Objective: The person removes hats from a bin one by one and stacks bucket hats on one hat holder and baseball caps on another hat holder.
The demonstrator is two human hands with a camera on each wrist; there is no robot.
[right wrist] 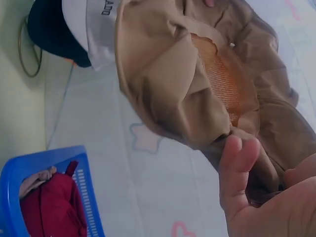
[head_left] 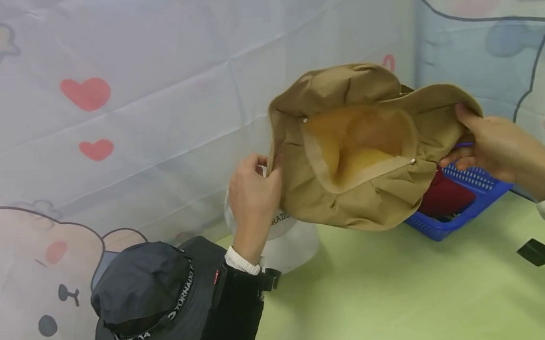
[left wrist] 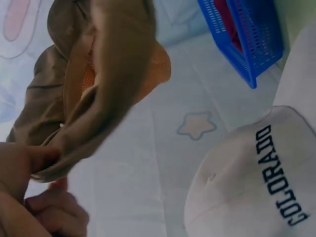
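The tan bucket hat (head_left: pixel 360 149) hangs in the air between the two hands, its opening turned toward the person so the orange mesh lining (head_left: pixel 357 144) shows. Its long axis runs hand to hand — neither is nearer. The left hand (head_left: pixel 253 197) pinches the brim's left edge between thumb and curled fingers; the right hand (head_left: pixel 496 146) pinches the opposite edge, thumb on top. Just beyond the left hand stands a white "COLORADO" cap (left wrist: pixel 252 182); under the right hand sits a blue basket (head_left: pixel 466 199) — well below the hat.
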